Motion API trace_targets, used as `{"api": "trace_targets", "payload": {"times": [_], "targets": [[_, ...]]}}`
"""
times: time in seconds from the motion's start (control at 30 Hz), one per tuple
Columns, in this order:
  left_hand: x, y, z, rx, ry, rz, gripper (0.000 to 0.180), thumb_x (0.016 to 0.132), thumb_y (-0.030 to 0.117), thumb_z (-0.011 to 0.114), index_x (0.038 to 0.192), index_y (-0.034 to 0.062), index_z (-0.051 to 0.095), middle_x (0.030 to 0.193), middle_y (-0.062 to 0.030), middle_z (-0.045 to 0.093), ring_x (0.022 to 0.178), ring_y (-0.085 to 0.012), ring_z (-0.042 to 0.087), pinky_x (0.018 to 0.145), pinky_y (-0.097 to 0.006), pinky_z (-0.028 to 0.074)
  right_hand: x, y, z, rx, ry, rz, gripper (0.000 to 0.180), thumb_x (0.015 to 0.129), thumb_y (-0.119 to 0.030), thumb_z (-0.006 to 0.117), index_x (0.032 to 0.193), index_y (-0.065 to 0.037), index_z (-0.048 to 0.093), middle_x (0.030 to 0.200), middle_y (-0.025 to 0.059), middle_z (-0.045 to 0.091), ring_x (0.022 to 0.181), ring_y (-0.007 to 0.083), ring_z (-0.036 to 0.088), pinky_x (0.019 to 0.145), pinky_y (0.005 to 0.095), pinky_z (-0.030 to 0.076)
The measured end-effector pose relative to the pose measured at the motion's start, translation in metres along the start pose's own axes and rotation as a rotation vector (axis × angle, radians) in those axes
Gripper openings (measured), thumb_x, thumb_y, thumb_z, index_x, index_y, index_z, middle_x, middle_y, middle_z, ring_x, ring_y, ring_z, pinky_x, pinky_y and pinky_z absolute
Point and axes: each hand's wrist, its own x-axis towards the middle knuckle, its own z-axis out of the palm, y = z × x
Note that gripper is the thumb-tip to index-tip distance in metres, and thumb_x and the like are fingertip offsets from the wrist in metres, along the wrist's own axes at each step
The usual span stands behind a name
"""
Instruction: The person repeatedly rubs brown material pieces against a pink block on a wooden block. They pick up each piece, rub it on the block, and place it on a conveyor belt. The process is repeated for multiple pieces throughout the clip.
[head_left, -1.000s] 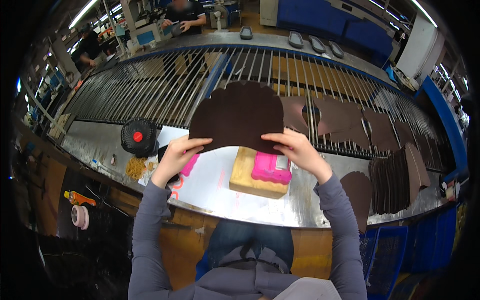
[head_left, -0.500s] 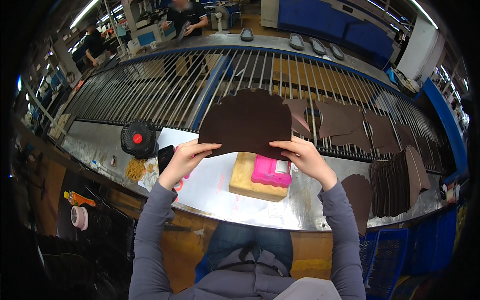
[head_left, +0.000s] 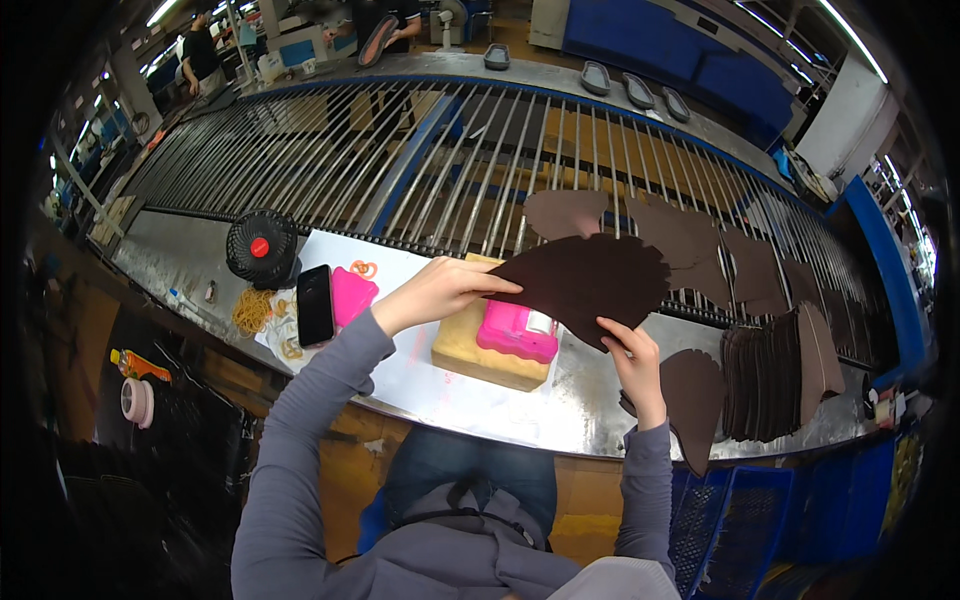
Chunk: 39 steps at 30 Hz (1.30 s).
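Note:
Both hands hold one dark brown cut leather piece [head_left: 590, 282] with a scalloped edge, tilted above the metal bench [head_left: 560, 400]. My left hand [head_left: 440, 288] pinches its left tip. My right hand [head_left: 630, 345] grips its lower edge. Under the piece sits a pink stamp pad box [head_left: 515, 332] on a tan wooden block [head_left: 475, 350].
A stack of brown pieces [head_left: 775, 370] stands at the right, with more pieces [head_left: 690, 235] spread on the roller conveyor [head_left: 430, 160]. A black phone [head_left: 315, 305], pink case [head_left: 352, 296], small black fan [head_left: 262, 248] and rubber bands [head_left: 252, 310] lie at the left. People work beyond the conveyor.
The leather piece has moved right and down, and turned from upright to nearly flat. My left hand followed it across toward the block; my right hand dropped lower.

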Motion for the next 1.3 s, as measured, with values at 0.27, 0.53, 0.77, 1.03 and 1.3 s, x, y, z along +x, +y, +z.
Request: {"api": "trace_targets", "payload": {"times": [0.27, 0.53, 0.77, 1.03, 1.3], "targets": [[0.047, 0.015, 0.032, -0.080, -0.084, 0.215, 0.042, 0.082, -0.002, 0.058, 0.119, 0.0142, 0.070, 0.116, -0.0103, 0.069, 0.097, -0.0309, 0.067, 0.082, -0.036, 0.054, -0.031, 0.009, -0.052, -0.131, 0.105, 0.026, 0.032, 0.080, 0.008, 0.068, 0.109, -0.006, 0.073, 0.092, 0.0110, 0.068, 0.080, 0.0189, 0.064, 0.070, 0.0280, 0.048], [0.103, 0.018, 0.055, -0.231, -0.253, 0.323, 0.041, 0.090, 0.005, 0.062, 0.130, 0.0159, 0.064, 0.089, -0.0166, 0.069, 0.077, -0.0297, 0.066, 0.072, -0.037, 0.051, -0.009, -0.022, -0.137, -0.296, 0.265, -0.062, 0.025, 0.080, 0.011, 0.066, 0.102, 0.000, 0.071, 0.086, 0.0097, 0.062, 0.071, 0.0156, 0.057, 0.060, 0.0249, 0.042], [0.159, -0.040, 0.019, -0.454, -0.117, 0.032, 0.029, 0.089, 0.002, 0.065, 0.118, 0.0060, 0.071, 0.102, -0.0093, 0.073, 0.094, -0.0128, 0.067, 0.085, -0.027, 0.052, 0.092, 0.001, -0.128, -0.165, 0.135, 0.103, 0.029, 0.079, 0.004, 0.069, 0.107, 0.002, 0.069, 0.092, 0.0012, 0.060, 0.068, 0.0067, 0.042, 0.062, 0.0221, 0.036], [0.156, -0.187, 0.056, -0.506, -0.128, -0.505, 0.025, 0.089, 0.006, 0.068, 0.113, 0.0063, 0.074, 0.095, -0.0012, 0.073, 0.070, -0.0044, 0.054, 0.060, -0.024, 0.043, 0.185, 0.157, 0.000, -0.224, -0.010, 0.336, 0.026, 0.069, -0.004, 0.078, 0.095, -0.005, 0.077, 0.085, 0.0171, 0.073, 0.079, 0.0261, 0.071, 0.077, 0.0340, 0.056], [0.146, -0.236, 0.096, -0.536, -0.233, -0.620, 0.024, 0.087, 0.004, 0.068, 0.111, 0.0067, 0.074, 0.101, -0.0034, 0.072, 0.081, -0.0097, 0.061, 0.063, -0.026, 0.048, 0.172, 0.214, 0.049, -0.318, -0.133, 0.523, 0.023, 0.068, -0.007, 0.078, 0.091, -0.005, 0.077, 0.090, 0.0184, 0.073, 0.088, 0.0322, 0.070, 0.083, 0.0385, 0.055]]}}
